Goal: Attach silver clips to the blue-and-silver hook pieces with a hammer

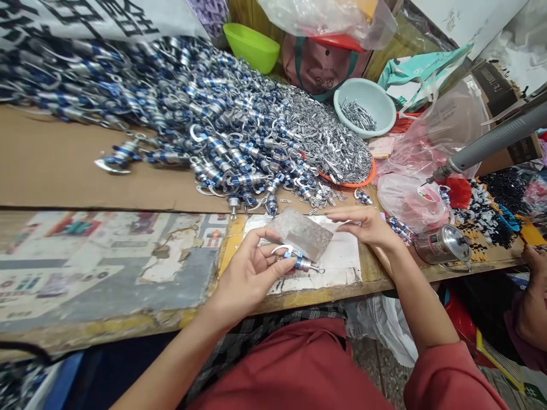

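My left hand [258, 270] pinches a small blue-and-silver metal piece [302, 262] between thumb and fingers. The piece has a curved silver arm at one end and a ring at the other. Just behind it, a flat grey metal block [308, 232] lies on a white sheet [348, 256] on the bench. To the right of the block, my right hand [367, 226] hovers with its fingers stretched out, and I see nothing in it. Beyond the block spreads a big heap of similar blue-and-silver pieces [239, 125].
Small flat metal links [337, 142] pile up in an orange-rimmed tray. A pale blue bowl [384, 108] holds metal pins. At right hang a grey electric screwdriver [482, 145] and, below it, a lidded metal can [444, 245]. Another person's hand [534, 259] shows at the right edge.
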Action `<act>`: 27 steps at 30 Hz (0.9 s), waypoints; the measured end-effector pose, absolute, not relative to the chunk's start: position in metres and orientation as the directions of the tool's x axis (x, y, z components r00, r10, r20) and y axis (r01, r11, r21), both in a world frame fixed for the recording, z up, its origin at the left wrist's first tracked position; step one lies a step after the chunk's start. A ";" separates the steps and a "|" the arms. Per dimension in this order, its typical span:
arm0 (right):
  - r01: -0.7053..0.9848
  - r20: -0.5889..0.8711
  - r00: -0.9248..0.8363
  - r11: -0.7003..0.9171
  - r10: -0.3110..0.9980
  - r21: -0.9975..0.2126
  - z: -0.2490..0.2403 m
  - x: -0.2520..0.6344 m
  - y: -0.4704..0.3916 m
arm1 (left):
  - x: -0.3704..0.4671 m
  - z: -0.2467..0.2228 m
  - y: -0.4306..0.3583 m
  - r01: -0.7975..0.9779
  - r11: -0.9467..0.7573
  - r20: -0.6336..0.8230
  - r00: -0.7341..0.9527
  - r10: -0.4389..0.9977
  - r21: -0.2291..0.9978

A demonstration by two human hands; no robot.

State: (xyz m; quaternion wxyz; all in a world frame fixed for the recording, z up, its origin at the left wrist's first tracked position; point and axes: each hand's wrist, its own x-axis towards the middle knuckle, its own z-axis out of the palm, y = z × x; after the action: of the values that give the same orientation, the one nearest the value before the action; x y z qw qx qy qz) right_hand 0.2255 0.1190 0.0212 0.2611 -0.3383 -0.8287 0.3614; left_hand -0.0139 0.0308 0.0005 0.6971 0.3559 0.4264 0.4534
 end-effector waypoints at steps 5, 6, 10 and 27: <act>0.553 0.231 -0.640 0.648 0.733 -0.525 0.008 0.208 0.141 | -0.015 -0.010 0.032 -0.317 0.349 -0.292 0.213 0.932 0.882; 0.567 0.233 -0.689 0.710 0.687 -0.418 0.002 0.202 0.145 | -0.016 -0.012 0.032 -0.315 0.351 -0.298 0.205 0.932 0.882; 0.572 0.181 -0.793 0.813 0.581 -0.104 -0.019 0.187 0.149 | -0.016 -0.013 0.032 -0.322 0.353 -0.314 0.167 0.935 0.879; 0.477 0.547 -0.697 0.869 0.463 -0.129 0.019 0.153 0.059 | -0.014 -0.011 0.035 -0.390 0.345 -0.323 0.123 0.938 0.854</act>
State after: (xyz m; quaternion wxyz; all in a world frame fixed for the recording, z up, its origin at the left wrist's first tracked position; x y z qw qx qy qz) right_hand 0.1533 0.0591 0.0195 0.2939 -0.2552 -0.9211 -0.0115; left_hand -0.0142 0.0352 -0.0105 0.6849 0.3040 0.4512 0.4847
